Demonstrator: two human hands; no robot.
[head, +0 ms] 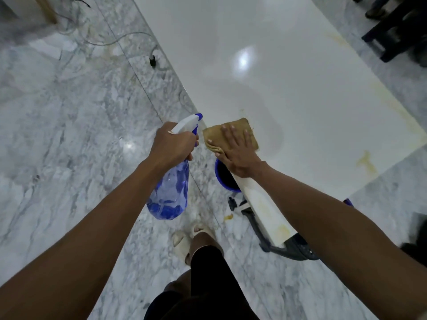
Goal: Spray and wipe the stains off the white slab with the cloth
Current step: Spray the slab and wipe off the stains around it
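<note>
**Layout: slab corner w/ cloth, bottle off to the left**

Tan folded cloth (pixel 232 133) lies on near-left corner of white glossy slab (pixel 288 72), right hand (pixel 234 151) flat on top. Left hand (pixel 172 144) grips translucent blue spray bottle w/ white trigger head (pixel 169 181), just left of slab edge, over grey-veined marble floor (pixel 69 112). Blue round bucket (pixel 225 179) sits under slab corner, below right hand. Yellowish stains (pixel 366 161) along slab's right and near edges.

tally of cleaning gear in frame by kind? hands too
Spray bottle: 1, in the left hand's grip
Cloth: 1, flat under the right hand, on the white slab
Bucket: 1, blue, partly hidden below the slab edge
Hands: 2, left hand, right hand
Total: 5
</note>
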